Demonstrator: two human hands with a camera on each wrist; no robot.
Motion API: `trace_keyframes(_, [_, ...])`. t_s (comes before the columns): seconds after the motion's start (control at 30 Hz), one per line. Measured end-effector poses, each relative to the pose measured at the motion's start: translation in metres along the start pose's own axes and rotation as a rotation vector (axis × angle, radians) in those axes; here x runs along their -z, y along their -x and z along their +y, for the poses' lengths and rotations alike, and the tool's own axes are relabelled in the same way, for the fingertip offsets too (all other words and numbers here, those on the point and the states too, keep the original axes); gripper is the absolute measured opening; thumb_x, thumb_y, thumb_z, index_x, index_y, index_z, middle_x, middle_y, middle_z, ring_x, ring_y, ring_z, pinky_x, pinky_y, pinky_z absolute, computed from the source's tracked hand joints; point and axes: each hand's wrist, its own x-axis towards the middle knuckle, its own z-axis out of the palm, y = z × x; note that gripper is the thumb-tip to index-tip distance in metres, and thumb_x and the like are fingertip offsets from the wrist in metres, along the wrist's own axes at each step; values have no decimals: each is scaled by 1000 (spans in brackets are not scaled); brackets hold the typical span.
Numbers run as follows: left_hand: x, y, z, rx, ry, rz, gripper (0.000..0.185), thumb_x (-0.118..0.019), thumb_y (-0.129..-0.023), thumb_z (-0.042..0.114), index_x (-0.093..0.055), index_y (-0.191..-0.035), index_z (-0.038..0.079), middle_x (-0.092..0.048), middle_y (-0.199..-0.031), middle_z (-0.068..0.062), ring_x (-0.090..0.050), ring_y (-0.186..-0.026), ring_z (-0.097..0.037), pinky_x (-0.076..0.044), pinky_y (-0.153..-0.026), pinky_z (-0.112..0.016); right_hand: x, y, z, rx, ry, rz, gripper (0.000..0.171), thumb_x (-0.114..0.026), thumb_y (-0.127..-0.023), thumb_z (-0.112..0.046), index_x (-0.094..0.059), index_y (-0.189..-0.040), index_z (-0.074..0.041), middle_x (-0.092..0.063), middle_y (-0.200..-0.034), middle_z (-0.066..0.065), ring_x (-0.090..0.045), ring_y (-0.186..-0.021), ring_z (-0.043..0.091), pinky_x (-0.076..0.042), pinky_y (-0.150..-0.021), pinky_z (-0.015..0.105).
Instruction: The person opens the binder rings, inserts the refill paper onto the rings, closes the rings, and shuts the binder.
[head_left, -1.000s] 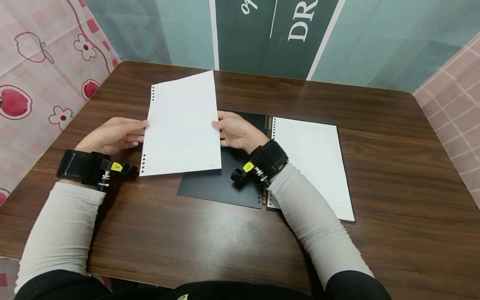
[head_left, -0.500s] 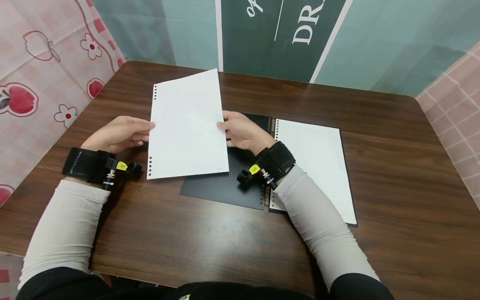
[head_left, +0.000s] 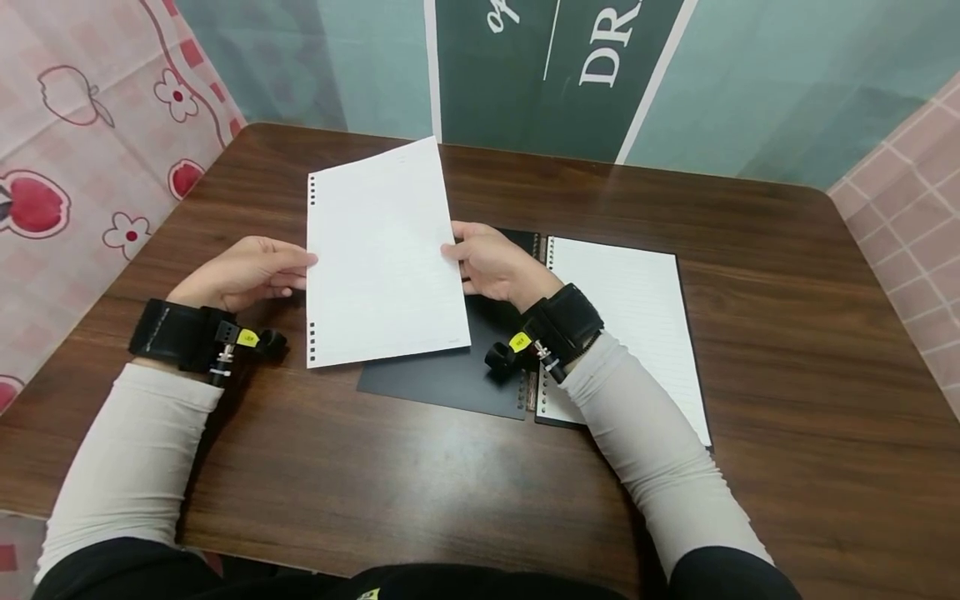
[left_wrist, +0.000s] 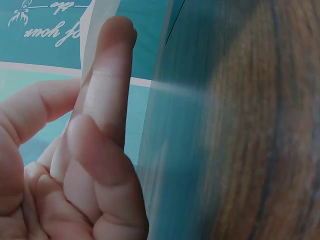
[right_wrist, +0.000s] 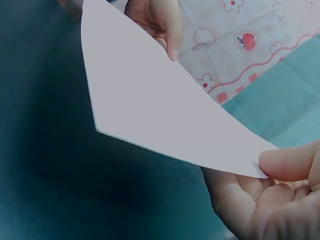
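Head view shows both hands, left hand [head_left: 243, 271] and right hand [head_left: 495, 262], pinching opposite edges of a loose white punched paper sheet [head_left: 382, 254], lifted taut just left of the open black ring notebook [head_left: 600, 325] on the dark wooden tabletop [head_left: 450, 483].

white sheet [head_left: 382, 258], black notebook cover [head_left: 450, 375]

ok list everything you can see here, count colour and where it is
loose sheet: 1, white, punched holes along its left edge, held above the table's left half
notebook: 1, open, black cover, white lined page, centre right of table
table: 1, dark brown wood
backdrop: pink apple print at left, teal and green panels behind, pink tiles at right
wrist straps: 2, black, one on each wrist
left hand: pinches the sheet's left edge
right hand: pinches the sheet's right edge
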Motion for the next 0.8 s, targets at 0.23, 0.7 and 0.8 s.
trace_keyframes(0.23, [-5, 2, 1, -8, 22, 4, 23, -56, -102, 20, -72, -87, 27, -73, -76, 13, -68, -72, 3, -53, -68, -18, 3, 3, 0, -4, -13, 3, 43, -33, -108, -10, -39, -150, -12, -58, -126, 12, -60, -108, 24, -47, -94, 43])
trace_keyframes(0.7, [-13, -3, 4, -34, 6, -7, 18, -56, -102, 23, -71, -92, 26, -73, -79, 13, -67, -73, 2, -52, -68, -19, 11, 12, 0, 10, 3, 10, 43, -33, -108, -10, -38, -151, -12, -56, -132, 13, -59, -112, 25, -48, -94, 43])
trace_keyframes(0.8, [-15, -4, 5, -29, 6, 4, 17, -56, -102, 24, -71, -93, 25, -73, -79, 12, -67, -73, 2, -52, -68, -19, 12, 13, -1, 9, 11, 10, 43, -33, -108, -11, -38, -151, -12, -55, -133, 13, -59, -113, 25, -49, -92, 42])
